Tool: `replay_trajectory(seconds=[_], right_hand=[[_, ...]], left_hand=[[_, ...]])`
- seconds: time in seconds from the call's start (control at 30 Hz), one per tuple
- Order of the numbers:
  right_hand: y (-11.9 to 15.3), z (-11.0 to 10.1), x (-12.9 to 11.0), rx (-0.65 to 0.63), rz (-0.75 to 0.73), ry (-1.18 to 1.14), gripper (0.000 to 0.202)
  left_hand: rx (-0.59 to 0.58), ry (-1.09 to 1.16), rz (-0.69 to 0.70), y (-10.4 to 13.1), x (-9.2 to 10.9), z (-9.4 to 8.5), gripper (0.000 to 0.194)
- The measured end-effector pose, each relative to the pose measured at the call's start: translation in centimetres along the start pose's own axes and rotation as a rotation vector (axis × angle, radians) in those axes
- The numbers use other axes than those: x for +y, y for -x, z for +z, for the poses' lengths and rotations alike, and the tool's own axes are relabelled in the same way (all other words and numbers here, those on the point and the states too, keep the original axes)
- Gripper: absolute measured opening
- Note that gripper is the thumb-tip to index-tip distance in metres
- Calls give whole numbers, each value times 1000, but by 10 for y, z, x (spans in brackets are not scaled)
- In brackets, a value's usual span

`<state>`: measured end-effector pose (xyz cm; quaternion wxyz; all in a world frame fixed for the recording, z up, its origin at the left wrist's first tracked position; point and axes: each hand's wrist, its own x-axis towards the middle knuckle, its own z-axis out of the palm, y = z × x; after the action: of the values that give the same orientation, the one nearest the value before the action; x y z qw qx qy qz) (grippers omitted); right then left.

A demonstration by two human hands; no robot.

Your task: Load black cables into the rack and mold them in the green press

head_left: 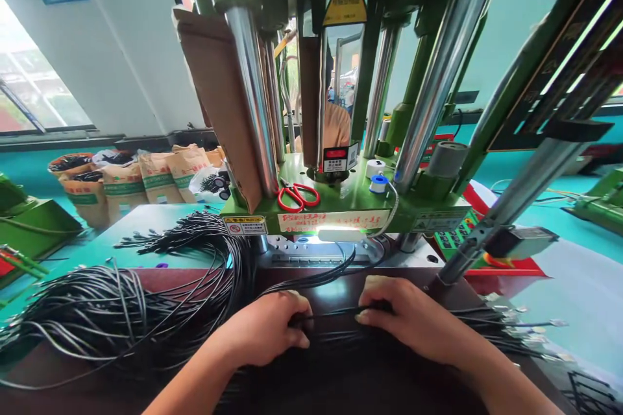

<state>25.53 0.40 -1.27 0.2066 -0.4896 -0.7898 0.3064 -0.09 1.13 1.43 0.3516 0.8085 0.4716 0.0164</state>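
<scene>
My left hand (267,331) and my right hand (406,314) rest side by side on a dark work surface (341,376) in front of a green press machine (341,201). Both are closed around the same few thin black cables (331,319) stretched between them. More black cables run from under my hands up toward the lit mould slot (335,240) at the machine's base. A big loose bundle of black cables (121,311) lies to the left of my left hand. Cable ends with small metal connectors (530,331) fan out to the right of my right hand.
Red-handled scissors (298,196) and two tape rolls (377,176) sit on the machine's green ledge. Chrome columns (253,97) rise from it; a slanted steel bar (491,220) crosses at right. Brown paper sacks (146,178) stand at back left. A cardboard sheet (219,91) leans on the left column.
</scene>
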Motion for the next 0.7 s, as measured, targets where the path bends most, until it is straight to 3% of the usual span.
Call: replay_trajectory(seconds=[0.33,0.53,0.7], right_hand=[[0,4,0,-21,-7,18,12],[0,5,3,-35,-38,13,8],[2,7,5,-47,-69,57,5]], left_hand=[[-4,-207,141,4,2,0,9],[49,-356,120,5,6,6,14],[71,-313,98,5,7,0,10]])
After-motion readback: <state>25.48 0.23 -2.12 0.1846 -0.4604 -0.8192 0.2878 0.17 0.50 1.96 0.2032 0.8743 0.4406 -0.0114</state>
